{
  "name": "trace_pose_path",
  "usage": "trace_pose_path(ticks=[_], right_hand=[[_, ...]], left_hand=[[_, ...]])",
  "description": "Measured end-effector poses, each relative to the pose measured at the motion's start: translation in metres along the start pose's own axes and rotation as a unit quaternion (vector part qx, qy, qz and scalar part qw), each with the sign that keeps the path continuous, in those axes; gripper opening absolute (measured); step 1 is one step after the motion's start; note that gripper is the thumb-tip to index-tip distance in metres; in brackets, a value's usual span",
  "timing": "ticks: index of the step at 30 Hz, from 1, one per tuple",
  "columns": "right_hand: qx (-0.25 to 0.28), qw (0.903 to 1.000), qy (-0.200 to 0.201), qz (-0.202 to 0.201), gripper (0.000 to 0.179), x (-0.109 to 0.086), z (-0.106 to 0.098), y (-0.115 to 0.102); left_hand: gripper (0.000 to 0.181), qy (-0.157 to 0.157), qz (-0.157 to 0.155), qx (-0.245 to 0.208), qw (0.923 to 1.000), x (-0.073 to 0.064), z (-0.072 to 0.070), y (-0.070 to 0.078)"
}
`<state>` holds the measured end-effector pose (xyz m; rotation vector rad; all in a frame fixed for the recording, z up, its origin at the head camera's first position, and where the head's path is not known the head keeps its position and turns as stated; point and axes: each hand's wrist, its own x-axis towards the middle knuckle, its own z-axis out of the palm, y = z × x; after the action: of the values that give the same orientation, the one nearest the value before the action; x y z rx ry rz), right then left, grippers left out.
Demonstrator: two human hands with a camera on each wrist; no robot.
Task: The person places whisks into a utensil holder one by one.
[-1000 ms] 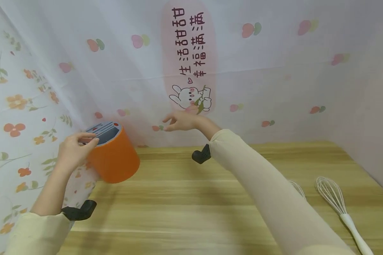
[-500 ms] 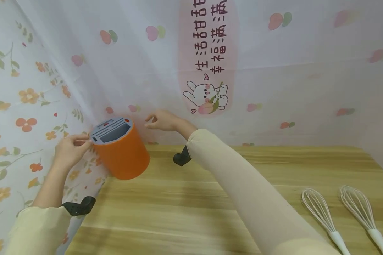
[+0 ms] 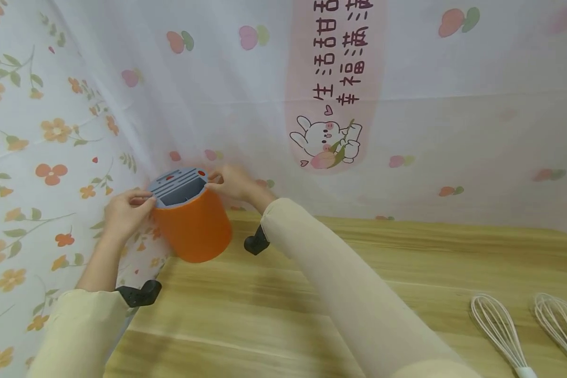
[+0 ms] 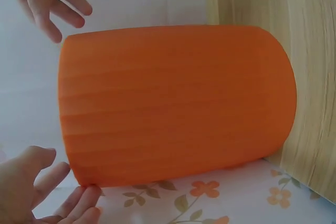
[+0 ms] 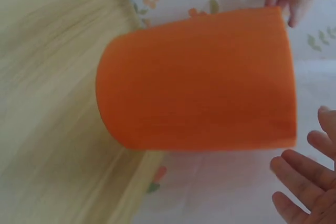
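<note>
Between fingers (image 4: pixel 51 183), orange holder (image 3: pixel 196 228), dark inside indistinct.

And there on the hanging cloth (image 3: pixel 208 100), climbing up from just above the printed rabbit (image 3: pixel 325 134), dark red characters (image 3: pixel 325 59)! One column reads 生活甜, the other 幸福满, each topped by a clipped character.

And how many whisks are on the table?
2: one whisk at the right of the table, a second whisk beside it, further right. The right sleeve could hide more.

Printed white curtains (image 3: pixel 217 100) border a wood-grain tabletop (image 3: pixel 227 315).
</note>
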<state>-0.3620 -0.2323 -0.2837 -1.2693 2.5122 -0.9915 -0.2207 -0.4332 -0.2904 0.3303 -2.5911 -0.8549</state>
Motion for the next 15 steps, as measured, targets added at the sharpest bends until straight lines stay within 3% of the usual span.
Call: trace_pose_path(ticks=[8, 15], right_hand=[[0.035, 0.9976, 0.055, 0.022, 0.034, 0.001, 0.019, 0.001], [0.044, 0.9906, 0.123, 0.041, 0.024, 0.005, 0.032, -0.001]], left_hand=[[0.045, 0.017, -0.031, -0.025, 0.9991, -0.001, 0.011, -0.002], [0.043, 0.051, -0.032, -0.047, 0.9971, -0.005, 0.014, -0.01]])
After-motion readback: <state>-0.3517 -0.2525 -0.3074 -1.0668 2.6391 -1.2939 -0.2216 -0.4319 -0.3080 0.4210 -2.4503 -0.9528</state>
